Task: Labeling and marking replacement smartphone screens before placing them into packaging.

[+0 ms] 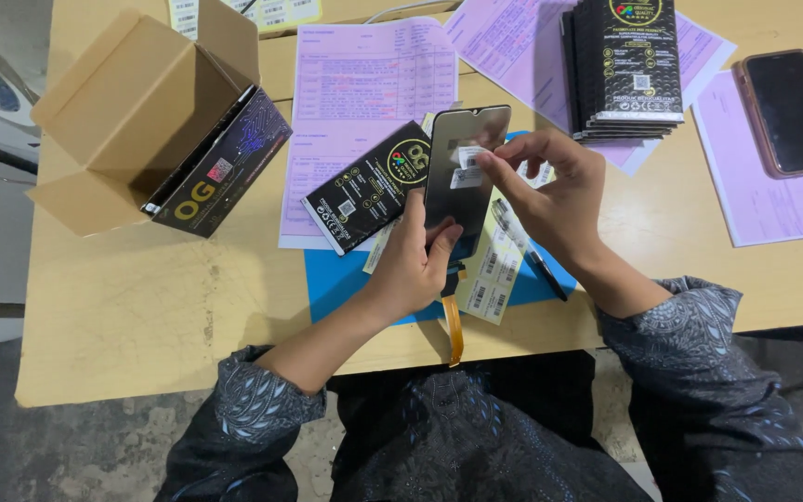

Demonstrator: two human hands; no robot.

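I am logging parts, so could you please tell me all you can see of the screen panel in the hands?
The screen panel is a thin, dark, glossy rectangle with rounded corners, held tilted above the table. White stickers sit on its upper half. An orange flex ribbon hangs from its lower end. The left hand grips its lower part; the right hand presses a sticker with its fingertips.

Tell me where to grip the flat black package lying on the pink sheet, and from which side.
Take the flat black package by its two long edges near its lower-left end, coming from the left: that end lies bare, while the grey phone screen panel in the left hand overlaps its upper-right corner.
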